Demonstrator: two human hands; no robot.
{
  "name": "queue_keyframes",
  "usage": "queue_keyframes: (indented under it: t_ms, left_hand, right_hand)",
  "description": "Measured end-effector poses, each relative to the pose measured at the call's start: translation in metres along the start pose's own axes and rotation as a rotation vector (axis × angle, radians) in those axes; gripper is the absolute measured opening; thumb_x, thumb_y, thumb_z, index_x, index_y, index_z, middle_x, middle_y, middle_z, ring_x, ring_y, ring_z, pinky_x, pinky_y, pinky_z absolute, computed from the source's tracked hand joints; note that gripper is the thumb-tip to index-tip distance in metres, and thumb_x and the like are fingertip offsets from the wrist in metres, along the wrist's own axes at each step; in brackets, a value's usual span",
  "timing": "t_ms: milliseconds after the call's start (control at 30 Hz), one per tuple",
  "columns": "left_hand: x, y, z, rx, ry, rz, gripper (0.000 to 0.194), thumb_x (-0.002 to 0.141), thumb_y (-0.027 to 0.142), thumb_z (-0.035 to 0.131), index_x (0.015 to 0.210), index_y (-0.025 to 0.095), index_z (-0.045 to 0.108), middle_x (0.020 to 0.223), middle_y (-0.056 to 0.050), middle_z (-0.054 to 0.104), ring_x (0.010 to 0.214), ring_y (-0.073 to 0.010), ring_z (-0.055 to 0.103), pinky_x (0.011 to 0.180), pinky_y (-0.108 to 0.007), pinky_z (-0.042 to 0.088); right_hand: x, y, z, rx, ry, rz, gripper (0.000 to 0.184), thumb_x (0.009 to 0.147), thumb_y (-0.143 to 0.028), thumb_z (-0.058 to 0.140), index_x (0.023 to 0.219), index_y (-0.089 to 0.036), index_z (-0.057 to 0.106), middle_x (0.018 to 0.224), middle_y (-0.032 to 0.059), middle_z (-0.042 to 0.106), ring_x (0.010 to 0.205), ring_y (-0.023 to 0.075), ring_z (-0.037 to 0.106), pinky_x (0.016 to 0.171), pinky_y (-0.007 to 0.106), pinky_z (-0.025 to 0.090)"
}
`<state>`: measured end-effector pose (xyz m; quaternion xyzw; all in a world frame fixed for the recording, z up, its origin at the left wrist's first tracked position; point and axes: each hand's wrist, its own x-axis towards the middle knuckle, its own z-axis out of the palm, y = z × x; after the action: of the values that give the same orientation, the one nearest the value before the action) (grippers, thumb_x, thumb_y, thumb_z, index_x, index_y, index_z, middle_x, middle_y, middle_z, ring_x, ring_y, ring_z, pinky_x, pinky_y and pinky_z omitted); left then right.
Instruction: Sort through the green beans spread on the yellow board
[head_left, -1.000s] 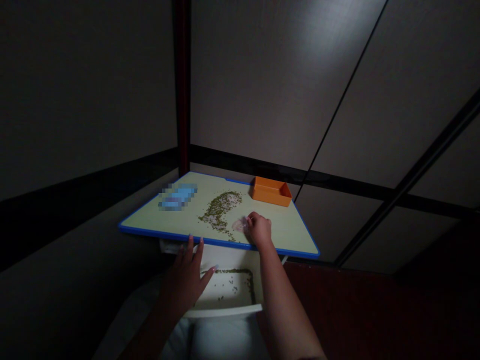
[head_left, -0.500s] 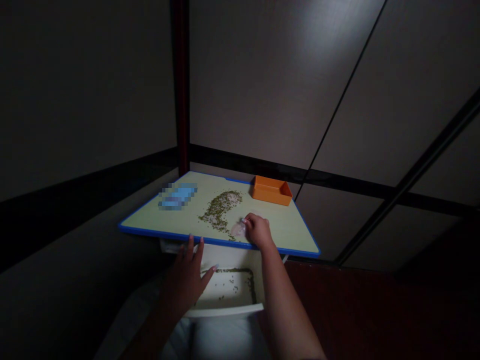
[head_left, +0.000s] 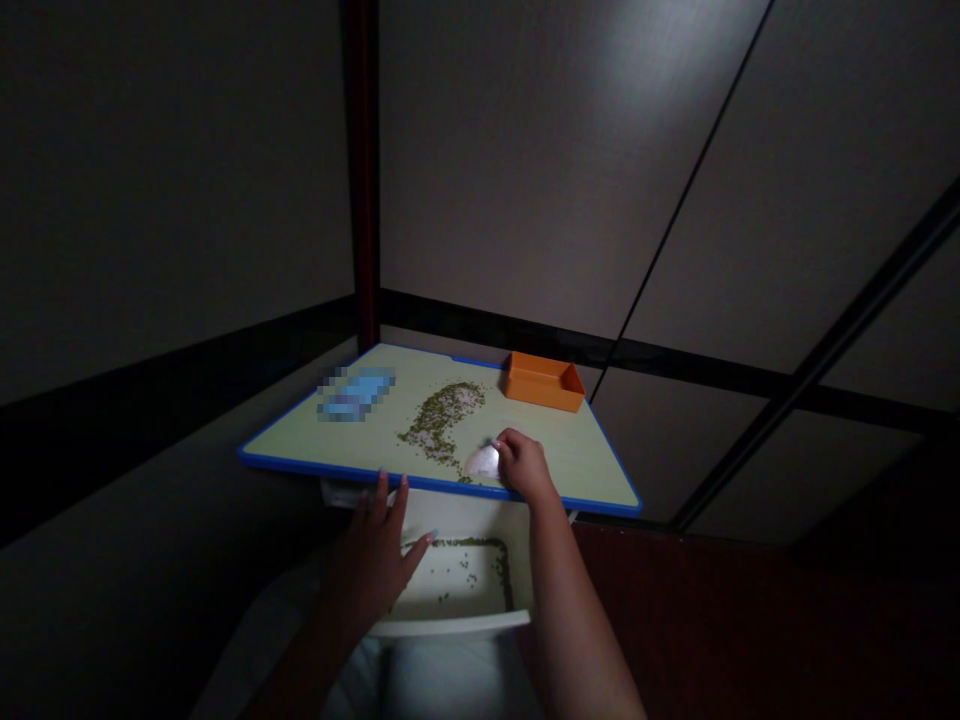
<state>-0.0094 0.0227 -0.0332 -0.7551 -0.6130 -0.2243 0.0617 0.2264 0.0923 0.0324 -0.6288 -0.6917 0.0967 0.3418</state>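
My right hand (head_left: 523, 463) is low over the pale board (head_left: 345, 445), fingers pinched at the right edge of a pale, shiny, flat piece (head_left: 484, 461); its exact kind is unclear. Just left of that piece, small green beans mixed with whitish bits (head_left: 442, 415) spread in a curved patch. My left hand (head_left: 386, 540) has its fingers spread, fingertips at the board's blue front edge and thumb over a white drawer-like bin (head_left: 450, 625). Scattered green beans lie on the bin's floor and along its inner edges.
An orange open box (head_left: 544, 383) stands at the board's back right corner. A blurred-out blue item (head_left: 356, 393) lies on the left side. Dark wall panels (head_left: 525, 180) rise close behind the board, and a reddish floor (head_left: 712, 620) shows at the right.
My right hand has shifted slightly right with the pale piece, which now looks brighter. My left hand, the bean patch and the orange box have stayed in place.
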Motion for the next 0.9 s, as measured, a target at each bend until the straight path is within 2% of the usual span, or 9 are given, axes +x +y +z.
queue_keyframes:
  t_ms: [567, 900]
  left_hand:
    - [0.0004, -0.0028, 0.0035, -0.006, 0.016, 0.023, 0.071, 0.083, 0.051, 0.047, 0.14, 0.01, 0.04, 0.152, -0.024, 0.03, 0.133, -0.0398, 0.042, 0.104, -0.048, 0.041]
    - [0.0004, -0.0012, 0.0, 0.021, 0.008, 0.019, 0.071, 0.083, 0.051, 0.048, 0.14, 0.01, 0.04, 0.152, -0.025, 0.03, 0.131, -0.041, 0.044, 0.101, -0.048, 0.044]
  right_hand:
    - [0.0004, 0.0032, 0.0004, 0.027, -0.048, -0.079, 0.016, 0.089, -0.025, 0.051, 0.084, -0.022, 0.066, 0.082, 0.0002, 0.069, 0.081, 0.0159, 0.059, 0.08, 0.026, 0.036]
    - [0.002, 0.0046, 0.0002, -0.12, 0.034, 0.013, 0.014, 0.09, -0.025, 0.052, 0.087, -0.022, 0.065, 0.085, 0.0021, 0.07, 0.084, 0.0162, 0.058, 0.08, 0.027, 0.031]
